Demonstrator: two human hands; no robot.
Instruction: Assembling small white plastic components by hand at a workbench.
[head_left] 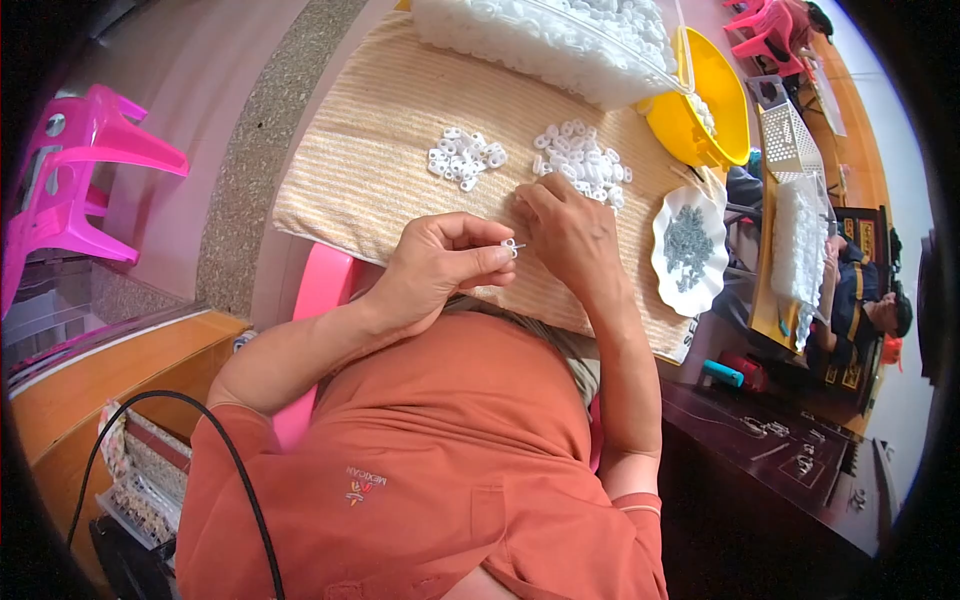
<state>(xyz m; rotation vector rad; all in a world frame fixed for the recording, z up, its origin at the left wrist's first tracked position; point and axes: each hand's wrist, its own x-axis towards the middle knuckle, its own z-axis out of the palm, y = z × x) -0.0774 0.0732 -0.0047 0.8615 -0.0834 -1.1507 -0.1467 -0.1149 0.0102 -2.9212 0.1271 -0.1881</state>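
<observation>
My left hand (450, 262) pinches a small white plastic piece (509, 247) between thumb and fingertips. A thin pin-like bit sticks out of that piece toward the right. Close by, my right hand (568, 232) is bent with its fingers curled in at the near edge of a larger pile of white plastic pieces (578, 152). Its fingertips are partly hidden, and what they hold, if anything, does not show. To the left of that pile lies a smaller heap of white pieces (465, 158) with dark holes. A white scalloped dish (664, 265) of small grey pieces (688, 248) stands at the right.
A striped cloth (350, 150) covers the table. At its far side stands a clear bin (560, 75) full of white pieces, beside a yellow basin (725, 110). A pink stool (75, 180) is at far left. Other people (860, 300) sit at tables on the right.
</observation>
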